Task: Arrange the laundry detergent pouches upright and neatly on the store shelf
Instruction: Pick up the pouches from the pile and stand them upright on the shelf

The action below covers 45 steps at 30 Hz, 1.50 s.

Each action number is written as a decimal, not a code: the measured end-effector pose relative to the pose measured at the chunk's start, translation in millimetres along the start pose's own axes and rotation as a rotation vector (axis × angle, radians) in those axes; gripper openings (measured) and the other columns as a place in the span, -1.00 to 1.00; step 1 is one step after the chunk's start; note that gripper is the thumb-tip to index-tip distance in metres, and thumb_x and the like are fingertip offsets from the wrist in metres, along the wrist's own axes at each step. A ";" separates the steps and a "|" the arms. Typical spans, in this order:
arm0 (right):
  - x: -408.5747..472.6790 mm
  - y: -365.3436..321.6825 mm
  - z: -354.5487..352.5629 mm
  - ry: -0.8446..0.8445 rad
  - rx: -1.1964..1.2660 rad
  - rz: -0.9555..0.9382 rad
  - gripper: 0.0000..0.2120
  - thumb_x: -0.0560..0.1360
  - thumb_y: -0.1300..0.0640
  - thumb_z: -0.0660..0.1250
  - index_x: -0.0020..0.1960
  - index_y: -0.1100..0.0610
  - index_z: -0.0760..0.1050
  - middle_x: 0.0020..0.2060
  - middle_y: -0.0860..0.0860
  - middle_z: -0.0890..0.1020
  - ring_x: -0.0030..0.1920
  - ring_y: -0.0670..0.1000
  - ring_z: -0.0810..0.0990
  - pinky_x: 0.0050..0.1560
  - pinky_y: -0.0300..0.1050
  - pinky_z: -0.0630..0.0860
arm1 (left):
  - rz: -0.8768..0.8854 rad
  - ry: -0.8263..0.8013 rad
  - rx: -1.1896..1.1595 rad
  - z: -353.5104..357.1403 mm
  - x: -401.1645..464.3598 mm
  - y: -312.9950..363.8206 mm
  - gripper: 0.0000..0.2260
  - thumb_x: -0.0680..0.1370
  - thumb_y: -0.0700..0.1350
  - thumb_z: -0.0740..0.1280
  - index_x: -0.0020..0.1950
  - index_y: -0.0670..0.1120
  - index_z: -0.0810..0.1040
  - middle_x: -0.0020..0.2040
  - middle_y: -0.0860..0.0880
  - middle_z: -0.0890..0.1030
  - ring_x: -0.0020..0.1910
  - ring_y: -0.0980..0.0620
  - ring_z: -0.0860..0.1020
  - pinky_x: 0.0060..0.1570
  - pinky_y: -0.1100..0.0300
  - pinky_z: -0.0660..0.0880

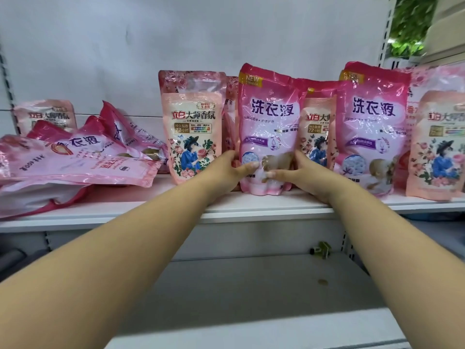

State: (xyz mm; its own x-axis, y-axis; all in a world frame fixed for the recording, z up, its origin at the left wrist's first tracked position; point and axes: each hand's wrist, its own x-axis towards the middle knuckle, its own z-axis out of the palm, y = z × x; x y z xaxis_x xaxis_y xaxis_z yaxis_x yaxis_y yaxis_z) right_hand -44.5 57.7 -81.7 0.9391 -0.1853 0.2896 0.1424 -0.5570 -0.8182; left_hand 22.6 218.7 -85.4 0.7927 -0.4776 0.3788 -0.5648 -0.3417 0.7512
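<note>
Two hands (227, 170) — roughly ten pouches (268, 129).

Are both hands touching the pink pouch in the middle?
Touching. Head view: left hand and right hand grip the pink pouch's lower sides, thumbs across its front.

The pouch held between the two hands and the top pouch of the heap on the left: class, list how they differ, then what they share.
1. The held pouch stands upright; the heap pouch lies flat.
2. The left hand and right hand grip the held pouch's lower sides; nothing touches the heap pouch.
3. The held pouch stands on the shelf; the heap pouch rests on other pouches.
Both are pink with the same large lettering.
</note>
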 end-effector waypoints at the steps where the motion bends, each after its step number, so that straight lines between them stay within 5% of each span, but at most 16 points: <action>1: 0.3 0.0 0.2 0.006 0.004 -0.002 -0.20 0.35 0.03 0.45 0.46 0.10 0.12 0.23 -0.06 0.46 0.03 -0.07 0.54 -0.02 -0.38 0.51 | -0.004 -0.002 0.009 0.2 0.1 0.1 -0.55 0.52 0.11 0.28 0.32 -0.11 0.39 0.15 0.00 0.51 0.06 0.04 0.46 -0.01 0.23 0.36; 4: 4.0 4.1 -2.0 0.042 0.069 -0.010 -0.02 0.28 0.09 0.51 0.51 -0.01 -0.03 0.33 -0.01 0.40 0.24 0.04 0.47 0.23 -0.05 0.47 | -0.012 0.010 0.033 -0.1 -1.3 1.9 -0.52 0.52 0.13 0.27 0.33 -0.12 0.37 0.08 0.03 0.45 0.05 0.06 0.43 0.01 0.24 0.30; 9: -9.4 -6.9 0.5 0.087 0.063 -0.038 -0.16 0.35 0.21 0.47 0.48 0.05 0.07 0.28 -0.02 0.43 0.14 -0.05 0.47 -0.03 -0.36 0.49 | -0.026 0.038 0.008 -0.4 -2.0 3.5 -0.60 0.53 0.15 0.25 0.21 -0.10 0.42 0.00 0.01 0.49 -0.02 0.02 0.47 -0.22 0.29 0.36; 13: -29.9 -15.5 -0.3 0.152 -0.275 0.034 -0.35 0.45 0.03 0.39 0.44 0.10 0.20 0.27 -0.04 0.43 0.10 -0.12 0.33 0.11 -0.28 0.21 | -0.079 0.026 -0.089 -4.9 -6.1 4.8 -0.65 0.55 0.11 0.25 0.19 -0.11 0.42 -0.11 0.00 0.52 -0.05 -0.04 0.54 0.05 0.02 0.53; 20: -55.7 -48.4 6.1 0.301 -0.650 -0.128 -0.76 0.52 0.00 0.26 0.12 0.08 0.52 -0.01 -0.03 0.53 -0.09 -0.06 0.46 -0.24 -0.27 0.31 | 0.148 -0.142 0.375 -42.3 -60.7 2.6 -0.52 0.54 0.13 0.20 0.42 -0.02 0.29 0.09 0.08 0.54 0.02 0.11 0.47 -0.02 0.27 0.33; 26: -50.0 -89.5 55.1 0.157 -0.679 -0.214 -0.74 0.51 -0.06 0.27 0.06 0.08 0.58 0.03 -0.03 0.61 -0.01 -0.08 0.48 -0.03 -0.20 0.36 | 0.300 -0.028 0.673 -109.1 -84.3 -1.5 -0.71 0.55 0.08 0.20 0.19 0.05 0.56 0.12 0.09 0.60 -0.17 0.18 0.45 -0.12 0.27 0.31; 31: -32.1 -110.0 110.4 0.022 -0.589 -0.213 -0.64 0.50 -0.12 0.26 -0.05 0.16 0.60 -0.15 0.05 0.63 -0.15 0.03 0.54 -0.10 -0.07 0.44 | 0.127 0.076 0.929 -193.2 -88.0 -29.9 -0.65 0.52 0.14 0.21 0.22 0.04 0.53 0.22 -0.04 0.56 0.04 -0.04 0.50 0.01 0.16 0.36; 34: -15.3 -118.5 146.3 -0.034 -0.539 -0.077 -0.47 0.49 -0.23 0.18 -0.35 0.23 0.39 -0.46 0.08 0.36 -0.43 0.04 0.31 -0.37 -0.09 0.20 | -0.017 0.104 0.944 -233.2 -94.1 -52.6 -0.53 0.48 0.25 0.19 0.29 0.04 0.47 0.29 -0.05 0.52 0.11 -0.07 0.49 0.08 0.13 0.34; 39: 14.6 -126.3 183.8 -0.115 -0.339 0.156 -0.50 0.49 -0.30 0.12 -0.08 0.14 0.52 -0.16 0.06 0.60 -0.25 0.00 0.47 -0.17 -0.17 0.38 | -0.019 -0.070 1.058 -260.0 -109.8 -93.4 0.11 0.18 0.61 -0.25 0.43 -0.11 0.32 0.45 -0.15 0.30 0.44 -0.13 0.23 0.44 -0.06 0.12; 41: 21.9 -127.9 189.5 -0.092 -0.279 0.179 -0.60 0.47 -0.23 0.23 -0.16 0.12 0.46 -0.28 0.02 0.53 -0.34 -0.04 0.41 -0.35 -0.20 0.29 | 0.147 -0.057 1.138 -259.0 -114.0 -110.5 0.01 0.34 0.52 -0.34 0.43 -0.16 0.28 0.42 -0.23 0.33 0.44 -0.20 0.23 0.42 -0.17 0.12; 45: 33.4 -136.6 200.5 -0.034 0.265 0.238 -0.87 0.50 0.21 0.33 -0.19 0.16 0.41 -0.38 0.05 0.48 -0.47 -0.07 0.44 -0.50 -0.24 0.32 | -0.037 0.092 0.967 -250.2 -122.3 -121.4 -0.14 0.30 0.38 -0.35 0.50 0.07 0.16 0.54 0.03 0.00 0.52 0.07 -0.13 0.46 0.12 -0.06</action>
State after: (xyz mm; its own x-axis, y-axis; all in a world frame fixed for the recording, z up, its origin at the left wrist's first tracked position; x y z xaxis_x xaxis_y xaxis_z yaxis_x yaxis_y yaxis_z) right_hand 30.1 289.9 -59.8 0.9649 -0.2549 0.0626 -0.0091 -0.2711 -0.9625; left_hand 51.6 521.1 -87.7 0.8052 -0.4021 0.4359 -0.4512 -0.8924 0.0103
